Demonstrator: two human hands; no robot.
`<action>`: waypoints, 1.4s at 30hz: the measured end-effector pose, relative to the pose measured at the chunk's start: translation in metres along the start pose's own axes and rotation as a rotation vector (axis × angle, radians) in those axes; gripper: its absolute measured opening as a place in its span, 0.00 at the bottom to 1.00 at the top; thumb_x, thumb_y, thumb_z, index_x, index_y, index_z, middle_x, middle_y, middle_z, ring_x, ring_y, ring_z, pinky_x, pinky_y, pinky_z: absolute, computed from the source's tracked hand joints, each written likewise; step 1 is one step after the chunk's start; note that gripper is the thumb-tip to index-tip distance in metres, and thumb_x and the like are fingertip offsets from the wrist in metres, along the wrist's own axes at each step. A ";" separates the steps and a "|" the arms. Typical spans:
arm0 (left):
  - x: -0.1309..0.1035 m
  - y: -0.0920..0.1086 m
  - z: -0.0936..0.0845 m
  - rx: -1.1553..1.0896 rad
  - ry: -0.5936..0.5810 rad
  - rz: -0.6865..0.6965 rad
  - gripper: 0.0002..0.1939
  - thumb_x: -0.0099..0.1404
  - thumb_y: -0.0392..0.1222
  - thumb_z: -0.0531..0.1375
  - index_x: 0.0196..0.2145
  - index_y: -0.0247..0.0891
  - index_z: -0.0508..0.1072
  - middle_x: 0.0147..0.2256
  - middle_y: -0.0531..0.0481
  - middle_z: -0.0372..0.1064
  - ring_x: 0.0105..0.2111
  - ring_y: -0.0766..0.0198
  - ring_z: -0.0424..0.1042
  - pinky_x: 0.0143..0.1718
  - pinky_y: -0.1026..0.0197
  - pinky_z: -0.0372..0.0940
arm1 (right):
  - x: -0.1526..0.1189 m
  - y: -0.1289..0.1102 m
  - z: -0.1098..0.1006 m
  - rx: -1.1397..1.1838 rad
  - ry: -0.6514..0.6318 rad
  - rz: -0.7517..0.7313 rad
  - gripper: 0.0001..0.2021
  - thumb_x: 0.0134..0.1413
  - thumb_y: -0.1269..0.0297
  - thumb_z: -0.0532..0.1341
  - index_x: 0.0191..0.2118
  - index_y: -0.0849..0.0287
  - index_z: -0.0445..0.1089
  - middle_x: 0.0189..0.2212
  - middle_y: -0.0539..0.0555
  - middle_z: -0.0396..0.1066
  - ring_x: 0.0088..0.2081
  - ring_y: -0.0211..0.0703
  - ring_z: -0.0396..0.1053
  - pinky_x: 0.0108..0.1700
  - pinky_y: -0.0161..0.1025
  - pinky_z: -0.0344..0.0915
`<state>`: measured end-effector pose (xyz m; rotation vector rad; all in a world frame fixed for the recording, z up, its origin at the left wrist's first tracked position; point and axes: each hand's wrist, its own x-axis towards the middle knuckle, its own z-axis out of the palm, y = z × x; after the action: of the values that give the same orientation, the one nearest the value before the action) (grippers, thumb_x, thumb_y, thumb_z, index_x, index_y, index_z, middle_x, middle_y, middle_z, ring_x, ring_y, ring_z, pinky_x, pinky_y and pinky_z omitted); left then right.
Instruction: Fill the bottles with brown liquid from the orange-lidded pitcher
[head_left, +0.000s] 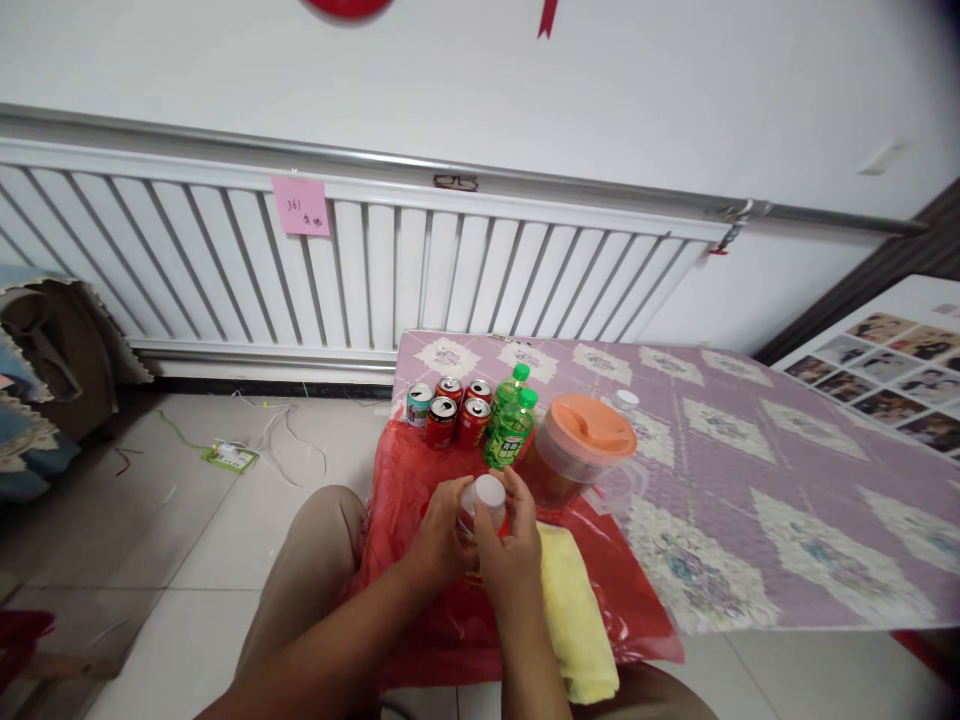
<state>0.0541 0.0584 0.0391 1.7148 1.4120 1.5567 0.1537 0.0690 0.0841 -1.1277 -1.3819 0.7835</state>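
Observation:
Between my two hands, over the red plastic sheet (420, 640), is a small clear container with a white lid (490, 491). My left hand (441, 530) is wrapped round its left side. Against its right side my right hand (517, 535) closes, with the thumb up near the lid. The fingers hide most of the container's body. Just beyond stand two green drink bottles (510, 430) with green caps. Several drink cans (442, 422) with opened tops are grouped to their left, mostly red. To the right stands a clear pitcher (551, 470) with an orange lid, holding brownish liquid.
A folded yellow cloth (577, 610) lies beside my right forearm. The table has a purple patterned cover (720, 480). Behind the pitcher a white cap (624, 400) shows. A white radiator (450, 270) runs along the wall; a power strip (231, 456) with cables lies on the floor.

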 end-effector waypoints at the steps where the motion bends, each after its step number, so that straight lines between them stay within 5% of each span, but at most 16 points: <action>1: 0.000 0.000 0.000 0.002 -0.001 0.012 0.39 0.51 0.38 0.69 0.59 0.40 0.60 0.55 0.39 0.65 0.54 0.46 0.66 0.56 0.44 0.64 | 0.000 0.000 -0.001 0.006 -0.008 0.005 0.26 0.54 0.55 0.61 0.58 0.57 0.64 0.54 0.60 0.70 0.53 0.50 0.69 0.55 0.50 0.67; 10: 0.001 -0.002 0.001 0.023 -0.010 0.034 0.37 0.53 0.40 0.67 0.58 0.37 0.57 0.53 0.38 0.64 0.52 0.48 0.67 0.53 0.45 0.66 | 0.003 -0.005 -0.008 0.100 -0.147 -0.025 0.27 0.56 0.62 0.59 0.62 0.54 0.59 0.61 0.59 0.64 0.60 0.48 0.63 0.58 0.49 0.65; 16: 0.001 -0.002 0.002 0.031 -0.001 0.059 0.37 0.53 0.39 0.68 0.58 0.36 0.59 0.54 0.37 0.64 0.53 0.47 0.66 0.55 0.44 0.64 | 0.004 -0.003 -0.001 0.066 -0.044 0.039 0.33 0.49 0.58 0.66 0.61 0.56 0.61 0.57 0.61 0.67 0.54 0.52 0.69 0.55 0.50 0.67; 22: -0.001 -0.007 0.002 0.043 0.009 0.072 0.39 0.52 0.39 0.67 0.59 0.36 0.57 0.53 0.38 0.64 0.53 0.48 0.67 0.55 0.45 0.64 | 0.004 -0.012 -0.004 0.185 -0.014 0.058 0.26 0.53 0.58 0.64 0.57 0.57 0.64 0.54 0.61 0.69 0.54 0.50 0.68 0.56 0.50 0.65; 29: -0.002 -0.001 0.002 0.049 0.006 0.004 0.41 0.49 0.34 0.68 0.59 0.36 0.57 0.53 0.39 0.64 0.55 0.50 0.66 0.57 0.46 0.62 | 0.002 -0.023 -0.026 0.345 0.227 0.175 0.18 0.50 0.56 0.68 0.46 0.55 0.69 0.41 0.53 0.74 0.41 0.42 0.72 0.45 0.40 0.68; 42: -0.002 0.004 0.000 0.026 -0.029 -0.119 0.42 0.48 0.37 0.70 0.58 0.34 0.58 0.54 0.39 0.63 0.55 0.50 0.65 0.59 0.46 0.60 | -0.029 -0.005 -0.048 0.454 0.150 0.321 0.14 0.50 0.52 0.67 0.39 0.55 0.72 0.35 0.48 0.72 0.37 0.39 0.69 0.41 0.36 0.66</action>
<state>0.0560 0.0557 0.0412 1.6305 1.4973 1.4507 0.1967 0.0333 0.0864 -1.0295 -0.8463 1.1513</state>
